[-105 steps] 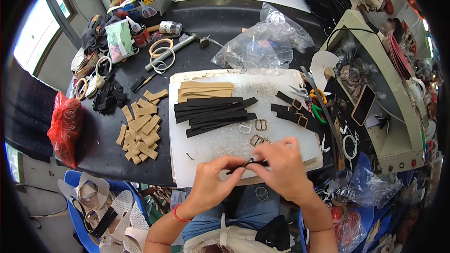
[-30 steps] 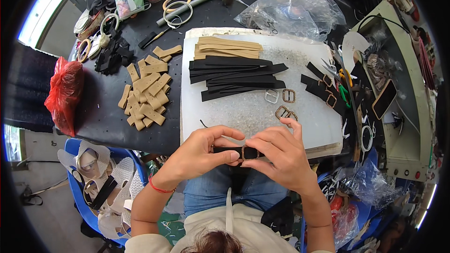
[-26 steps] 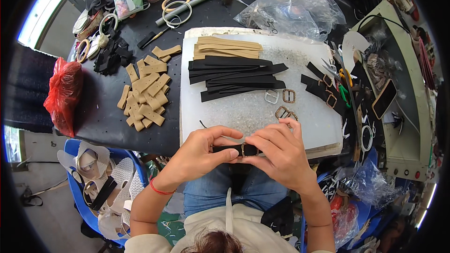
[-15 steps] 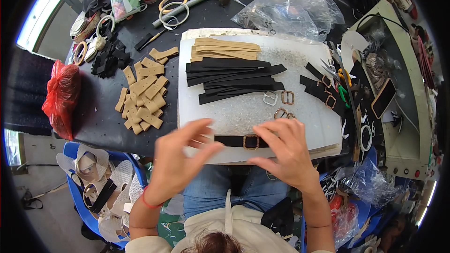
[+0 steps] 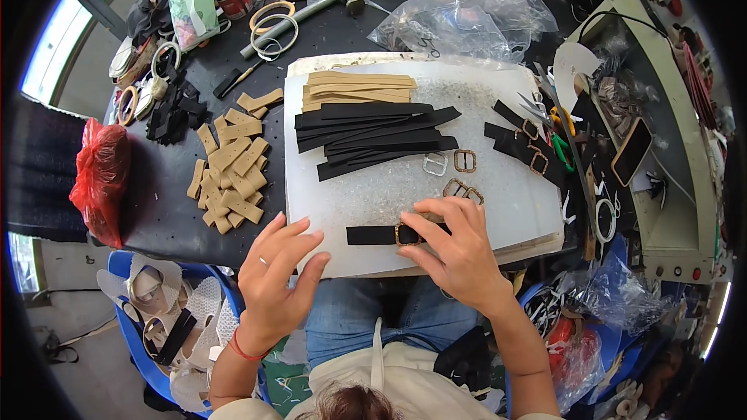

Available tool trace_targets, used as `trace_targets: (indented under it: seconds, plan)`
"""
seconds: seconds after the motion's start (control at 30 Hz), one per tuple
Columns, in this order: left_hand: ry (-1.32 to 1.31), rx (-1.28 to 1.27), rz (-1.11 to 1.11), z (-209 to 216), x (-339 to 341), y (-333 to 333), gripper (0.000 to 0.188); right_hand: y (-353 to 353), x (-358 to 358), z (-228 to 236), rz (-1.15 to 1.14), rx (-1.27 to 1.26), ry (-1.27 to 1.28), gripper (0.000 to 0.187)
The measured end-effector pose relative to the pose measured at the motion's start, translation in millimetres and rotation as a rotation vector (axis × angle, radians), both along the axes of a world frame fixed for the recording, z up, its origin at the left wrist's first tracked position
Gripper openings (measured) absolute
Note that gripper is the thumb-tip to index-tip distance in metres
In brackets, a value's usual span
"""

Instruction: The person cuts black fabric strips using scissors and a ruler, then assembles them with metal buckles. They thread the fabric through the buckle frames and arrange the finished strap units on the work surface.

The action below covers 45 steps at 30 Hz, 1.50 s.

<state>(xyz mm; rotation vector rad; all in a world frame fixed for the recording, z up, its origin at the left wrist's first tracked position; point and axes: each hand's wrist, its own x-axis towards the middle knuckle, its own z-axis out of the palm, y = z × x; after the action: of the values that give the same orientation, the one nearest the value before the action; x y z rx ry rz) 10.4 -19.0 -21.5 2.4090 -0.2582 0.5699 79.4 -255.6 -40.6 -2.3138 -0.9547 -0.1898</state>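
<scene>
A short black strap (image 5: pixel 369 236) lies flat near the front edge of the white cutting board (image 5: pixel 334 262). It runs through a brown patterned buckle (image 5: pixel 399 236). My right hand (image 5: pixel 459 255) pinches this buckle between thumb and fingers, covering the strap's right end. To the left, my left hand (image 5: pixel 278 274) holds nothing, with fingers apart near the board's lower left corner. Just beyond the right hand are loose brown buckles (image 5: pixel 464 188), another brown buckle (image 5: pixel 464 161) and a clear or silvery one (image 5: pixel 435 163). Long black strips (image 5: pixel 381 140) and tan strips (image 5: pixel 358 89) lie farther back.
Short tan straps (image 5: pixel 233 163) are heaped left of the board. At right lie black straps with buckles (image 5: pixel 517 140), scissors (image 5: pixel 562 118) and a phone (image 5: pixel 633 153). Plastic bags (image 5: pixel 467 15) rest at the back. A blue basket (image 5: pixel 134 342) stands below left.
My left hand has drawn back from the strap, toward me and leftward. The right hand has moved left and closed on the buckle. The whole view has shifted slightly.
</scene>
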Motion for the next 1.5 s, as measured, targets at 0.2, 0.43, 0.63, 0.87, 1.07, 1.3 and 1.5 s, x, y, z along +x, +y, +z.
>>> trace_targets:
  seconds: [0.2,0.43,0.63,0.87,1.07,1.3,1.5]
  plan:
    - [0.240,-0.274,-0.218,9.9,18.8,-31.9,0.031,-8.7,-4.6,11.8,0.105,0.097,0.015,0.047]
    - [1.085,-1.142,-0.284,9.9,24.5,-41.0,0.029,-16.6,-12.6,28.6,0.160,0.286,0.323,0.049]
    - [1.213,-1.127,-0.319,16.1,28.1,-35.3,0.025,-18.1,-11.9,29.1,0.265,0.292,0.352,0.047]
    - [1.184,-1.094,-0.328,14.8,29.8,-38.4,0.024,-20.4,-11.3,19.0,0.206,0.285,0.316,0.050]
    - [0.056,-0.088,-0.021,14.8,64.2,-28.3,0.016,-89.1,34.1,29.4,-0.383,0.203,-0.031,0.035]
    - [-0.059,0.060,-0.041,6.2,95.0,-32.0,0.013,-60.3,44.1,24.1,-0.254,0.002,-0.158,0.030]
    - [-0.079,0.256,0.090,9.4,89.9,-24.2,0.008,35.2,87.3,9.8,0.082,0.140,-0.142,0.018]
